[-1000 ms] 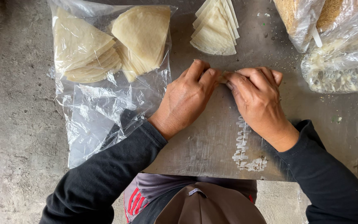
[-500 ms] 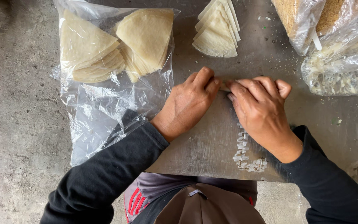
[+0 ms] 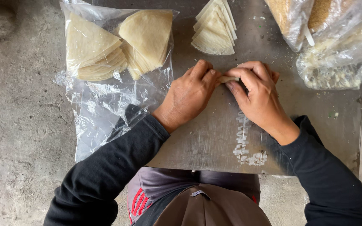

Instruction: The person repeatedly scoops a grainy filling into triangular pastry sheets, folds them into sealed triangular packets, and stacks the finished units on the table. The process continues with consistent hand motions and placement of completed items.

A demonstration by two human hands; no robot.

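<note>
My left hand (image 3: 189, 94) and my right hand (image 3: 258, 94) meet at the fingertips over a grey metal board (image 3: 214, 138). Between them they pinch a small pale piece of folded dough wrapper (image 3: 228, 78), mostly hidden by the fingers. Both wrists wear black sleeves. Just beyond my hands lies a fanned stack of pale wedge-shaped wrappers (image 3: 214, 31) on the board.
A clear plastic bag (image 3: 105, 104) at the left holds two more stacks of wedge wrappers (image 3: 122, 44). At the top right stand plastic bags (image 3: 336, 46) with a pale chopped filling and a grainy brown content. A white flour smear (image 3: 244, 144) marks the board. Concrete floor surrounds it.
Both hands have lifted slightly and curled tighter around the small wrapper; my right hand's fingers now arch over it instead of lying flat on the board.
</note>
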